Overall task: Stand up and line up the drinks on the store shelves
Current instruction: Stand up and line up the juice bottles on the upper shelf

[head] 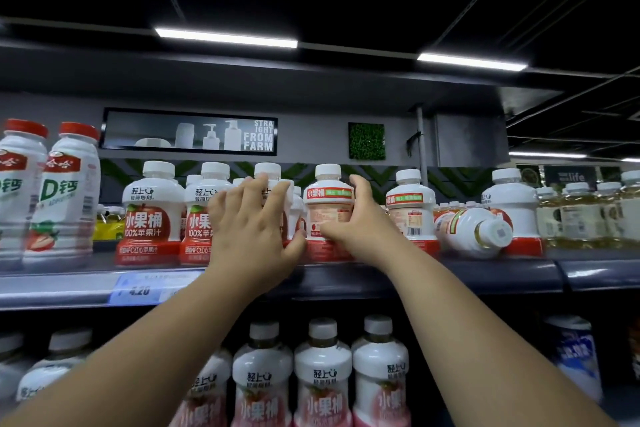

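The white plastic juice bottle with the red band (327,204) stood upright at the front of the grey upper shelf (450,274), its back label facing out. By my judgement it wanted turning until its red front matched the row, with the base kept flat. The right hand (353,218) curled round its right side, thumb low in front. The left hand (252,229) lay spread-fingered over the neighbouring white bottle (267,170).

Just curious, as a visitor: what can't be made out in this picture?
All in the head view:
Price tag: blurred.
Third bottle: label covered by left hand; its grip unclear.
Lower-shelf bottles: cut off by bottom edge.
Yellow bottles: labels too small.
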